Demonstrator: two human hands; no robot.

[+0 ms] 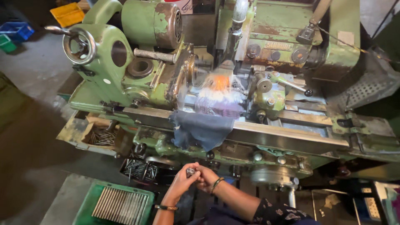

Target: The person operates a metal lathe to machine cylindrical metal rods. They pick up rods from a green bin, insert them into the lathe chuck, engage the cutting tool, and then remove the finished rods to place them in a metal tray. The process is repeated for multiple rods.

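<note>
My left hand (182, 180) and right hand (205, 176) pinch a small metal part (191, 171) together. A tray of metal rods (139, 170) sits just beyond my left hand

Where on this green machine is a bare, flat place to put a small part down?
The long steel rail is bare from the blue cloth to the machine's far end. Around the spraying zone and lever it is crowded. Both trays of rods are full.

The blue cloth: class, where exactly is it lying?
In the head view, the blue cloth hangs over the green machine's front rail near the centre, just below the spray, above both hands.
</note>
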